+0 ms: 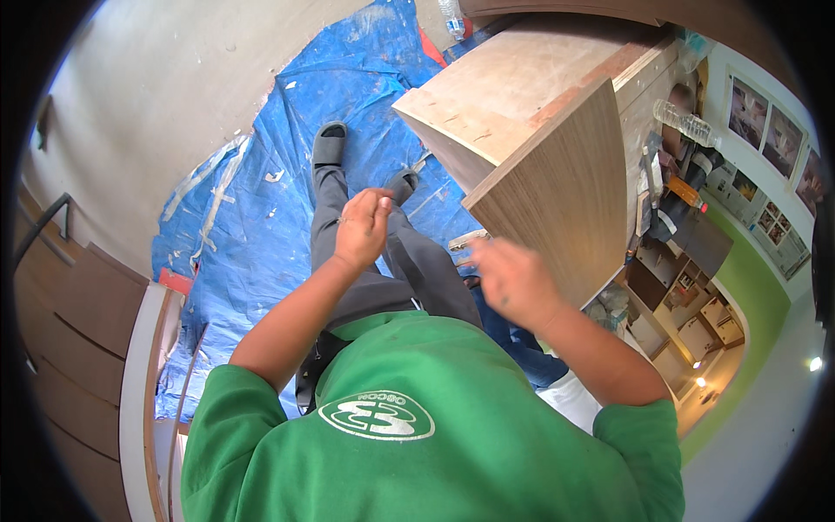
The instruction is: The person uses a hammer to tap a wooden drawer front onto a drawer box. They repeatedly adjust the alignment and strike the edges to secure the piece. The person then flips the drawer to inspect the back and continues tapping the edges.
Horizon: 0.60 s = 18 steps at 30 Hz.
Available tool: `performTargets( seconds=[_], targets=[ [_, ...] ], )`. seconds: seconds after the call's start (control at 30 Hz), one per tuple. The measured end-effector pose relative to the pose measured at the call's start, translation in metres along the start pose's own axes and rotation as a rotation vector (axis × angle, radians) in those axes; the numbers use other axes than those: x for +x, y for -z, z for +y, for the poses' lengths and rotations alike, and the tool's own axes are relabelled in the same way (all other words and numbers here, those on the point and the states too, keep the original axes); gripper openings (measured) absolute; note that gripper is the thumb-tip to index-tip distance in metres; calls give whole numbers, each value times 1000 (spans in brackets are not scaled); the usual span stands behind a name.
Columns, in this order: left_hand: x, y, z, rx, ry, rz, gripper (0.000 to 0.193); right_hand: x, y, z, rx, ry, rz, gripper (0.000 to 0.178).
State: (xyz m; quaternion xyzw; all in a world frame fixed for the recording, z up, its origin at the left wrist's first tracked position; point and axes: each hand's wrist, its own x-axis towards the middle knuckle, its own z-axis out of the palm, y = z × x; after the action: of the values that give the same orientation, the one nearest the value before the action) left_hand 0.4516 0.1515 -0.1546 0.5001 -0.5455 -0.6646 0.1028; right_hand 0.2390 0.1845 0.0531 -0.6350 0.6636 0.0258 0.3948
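Note:
My left hand (364, 230) is raised over my legs, with its fingers bent and pressed together. Whatever it may hold is hidden. To its right, my right hand (520, 283) is blurred by motion, so its fingers do not read clearly. It is just below the near edge of a wood-grain panel (561, 187), seemingly apart from it. The panel stands against the end of a pale plywood cabinet box (487, 100). A small light-coloured piece (470, 239) shows just beyond the right fingertips; I cannot tell whether they touch it.
A wrinkled blue tarp (287, 104) lies under my sandalled feet. On the right, a plastic bottle (687, 123) and an orange-handled tool (687, 193) lie among clutter. Another bottle (452, 19) is at the far edge. Blue denim (526, 357) shows below my right hand. Brown panels (96, 304) line the left.

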Motion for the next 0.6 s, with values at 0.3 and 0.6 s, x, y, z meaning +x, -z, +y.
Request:
performTargets(
  seconds=[0.3, 0.6],
  targets=[
    [11, 71, -220, 705, 607, -293, 64, 39, 50, 71, -115, -222, 497, 23],
    [-14, 132, -200, 590, 541, -213, 52, 26, 13, 108, -184, -23, 677, 38]
  ],
)
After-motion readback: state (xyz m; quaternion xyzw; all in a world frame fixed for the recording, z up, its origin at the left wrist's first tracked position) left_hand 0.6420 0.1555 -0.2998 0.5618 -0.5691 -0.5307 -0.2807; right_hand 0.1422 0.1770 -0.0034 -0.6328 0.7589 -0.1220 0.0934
